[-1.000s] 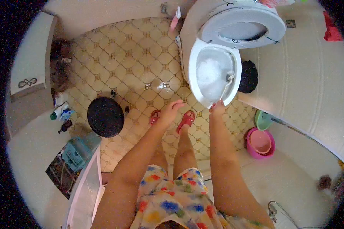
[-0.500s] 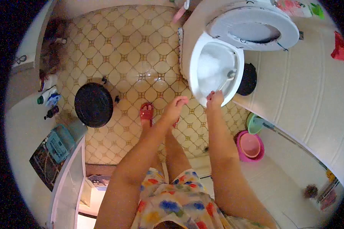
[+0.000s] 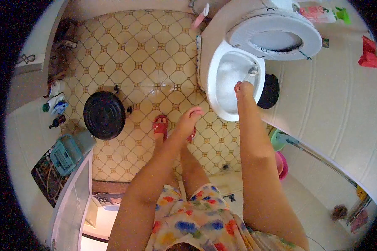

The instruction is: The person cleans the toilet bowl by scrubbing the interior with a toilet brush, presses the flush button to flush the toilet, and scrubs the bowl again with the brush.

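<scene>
My right hand point(image 3: 244, 89) is closed around the handle of a toilet brush point(image 3: 252, 72) above the toilet bowl point(image 3: 212, 79). The brush head touches the upper right inner wall of the bowl, and much of the handle is hidden by my fingers. White foam or wet sheen covers the inside. Behind the bowl the seat and lid point(image 3: 243, 35) stand raised. My left hand point(image 3: 189, 118) hovers over the floor left of the bowl, holding nothing, with its fingers loosely stretched out.
A round black stool point(image 3: 104, 115) stands on the tiled floor point(image 3: 146, 54) to the left. Behind the toilet's right side sits a black round object point(image 3: 270, 91). Green point(image 3: 276, 140) and pink point(image 3: 282, 166) basins are at right. A bottle point(image 3: 318, 14) stands by the tank.
My right hand has moved up and slightly right over the bowl, taking the brush with it. The brush head has shifted a little upward. My left hand has hardly moved.
</scene>
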The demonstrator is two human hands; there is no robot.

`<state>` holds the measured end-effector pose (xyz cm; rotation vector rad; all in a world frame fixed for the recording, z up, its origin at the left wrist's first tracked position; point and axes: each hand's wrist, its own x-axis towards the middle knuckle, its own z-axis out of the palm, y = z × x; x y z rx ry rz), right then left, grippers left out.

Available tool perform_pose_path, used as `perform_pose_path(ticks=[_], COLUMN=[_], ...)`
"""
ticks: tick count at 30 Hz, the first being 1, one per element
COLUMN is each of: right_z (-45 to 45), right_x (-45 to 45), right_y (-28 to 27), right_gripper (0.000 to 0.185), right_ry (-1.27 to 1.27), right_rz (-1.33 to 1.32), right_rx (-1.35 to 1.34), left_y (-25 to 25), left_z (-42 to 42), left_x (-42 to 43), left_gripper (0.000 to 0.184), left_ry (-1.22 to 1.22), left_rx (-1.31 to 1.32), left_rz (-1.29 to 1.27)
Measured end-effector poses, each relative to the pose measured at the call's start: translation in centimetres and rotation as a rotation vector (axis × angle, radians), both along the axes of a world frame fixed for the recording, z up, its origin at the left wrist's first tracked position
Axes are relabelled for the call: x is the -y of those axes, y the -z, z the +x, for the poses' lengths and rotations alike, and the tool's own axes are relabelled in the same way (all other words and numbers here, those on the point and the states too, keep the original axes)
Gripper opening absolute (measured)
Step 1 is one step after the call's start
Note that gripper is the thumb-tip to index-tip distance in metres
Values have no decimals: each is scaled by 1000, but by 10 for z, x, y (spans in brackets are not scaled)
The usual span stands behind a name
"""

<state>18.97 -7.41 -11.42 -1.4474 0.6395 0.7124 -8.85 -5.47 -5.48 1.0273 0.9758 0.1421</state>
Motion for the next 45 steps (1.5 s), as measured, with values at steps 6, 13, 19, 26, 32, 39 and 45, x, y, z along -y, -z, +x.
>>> perform_pose_path(ticks=[6,13,19,26,32,39,45], right_z=[-17,1,6,11,-24,-13,6], right_x=[-38,18,42,31,67,124,197], right_y=[-34,3,-59,-63,-37,-89,-43], right_gripper=[4,3,14,31,39,37,31], right_ry=[-277,-996,-236,-602,-1398,-1798,-1663], right_rz=[-19,-466,-67,-199,-570,-515,-341], right_rx=[35,361,73,146,1048,667,939], left_y=[17,8,12,-6,-30,-38,-75], left_z=[0,10,21,32,50,71,103], left_x=[8,8,14,17,27,48,56], left_gripper=[27,28,28,28,28,26,28], left_ry=[27,15,68,121,185,250,158], left_rx=[43,35,49,29,18,-52,-162], left_rz=[94,-19,139,146,89,-27,-220])
